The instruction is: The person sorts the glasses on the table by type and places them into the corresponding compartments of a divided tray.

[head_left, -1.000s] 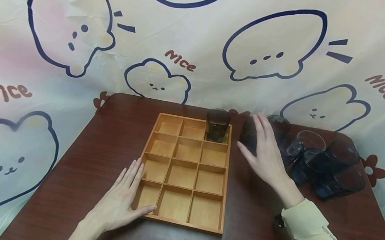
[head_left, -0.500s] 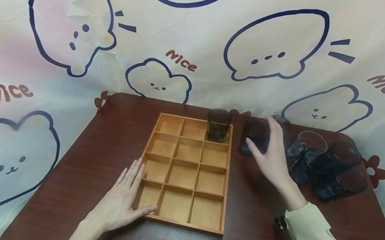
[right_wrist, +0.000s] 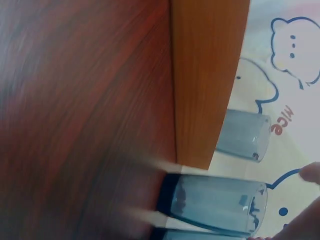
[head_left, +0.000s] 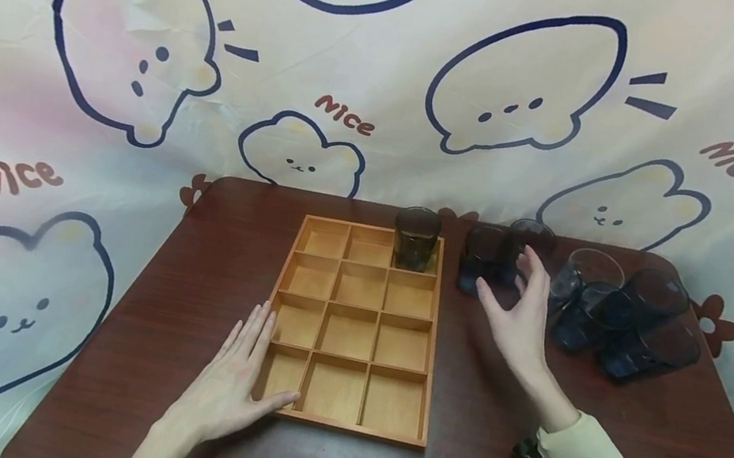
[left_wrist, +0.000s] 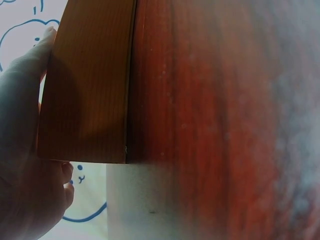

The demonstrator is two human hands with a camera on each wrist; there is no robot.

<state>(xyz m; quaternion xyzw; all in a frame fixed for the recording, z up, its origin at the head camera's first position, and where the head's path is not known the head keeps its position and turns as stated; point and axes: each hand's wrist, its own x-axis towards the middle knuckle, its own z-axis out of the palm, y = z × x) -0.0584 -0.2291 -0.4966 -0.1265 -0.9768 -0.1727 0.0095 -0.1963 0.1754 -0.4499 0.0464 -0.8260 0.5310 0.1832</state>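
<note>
A wooden tray (head_left: 347, 332) divided into several compartments lies on the table. One dark glass (head_left: 415, 241) stands upright in its back right compartment. My left hand (head_left: 227, 375) rests along the tray's left side, fingers straight and thumb over the front left corner; the left wrist view shows it beside the tray's wall (left_wrist: 90, 90). To the right of the tray, my right hand (head_left: 520, 317) hovers with thumb and fingers apart, holding nothing. Just beyond it stands a dark blue glass (head_left: 479, 267), apart from the tray, also in the right wrist view as a bluish glass (right_wrist: 215, 202).
Behind the right hand is another dark glass (head_left: 539, 236). A cluster to the right has a clearer glass (head_left: 592, 266) and several dark blue ones, including a tilted-looking glass (head_left: 650, 354) at the front. A printed cloth (head_left: 393, 65) hangs behind the table (head_left: 203, 259).
My right hand has drawn away from the glass nearest the tray, moving right and toward me. That glass now shows fully. The left hand and tray have stayed put.
</note>
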